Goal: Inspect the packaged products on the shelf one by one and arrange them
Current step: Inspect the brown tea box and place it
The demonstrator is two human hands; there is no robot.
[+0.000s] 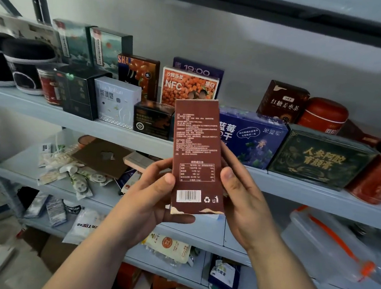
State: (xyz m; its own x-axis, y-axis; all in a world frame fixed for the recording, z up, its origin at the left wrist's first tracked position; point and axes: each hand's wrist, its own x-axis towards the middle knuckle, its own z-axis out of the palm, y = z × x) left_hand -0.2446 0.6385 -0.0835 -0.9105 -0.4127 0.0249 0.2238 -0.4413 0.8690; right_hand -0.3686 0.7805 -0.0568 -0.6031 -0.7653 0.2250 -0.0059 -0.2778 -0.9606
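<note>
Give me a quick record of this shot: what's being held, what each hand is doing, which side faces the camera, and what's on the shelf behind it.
held item: tall brown box, upright, in front of the shelf
left hand: grips the lower left edge, thumb on the printed face
right hand: grips the right edge
side facing camera: fine print, a table, barcode near the bottom
behind it: blue box and small black box
similar item: dark brown carton at the back, beside a red tin
lower shelf: loose sachets
</note>
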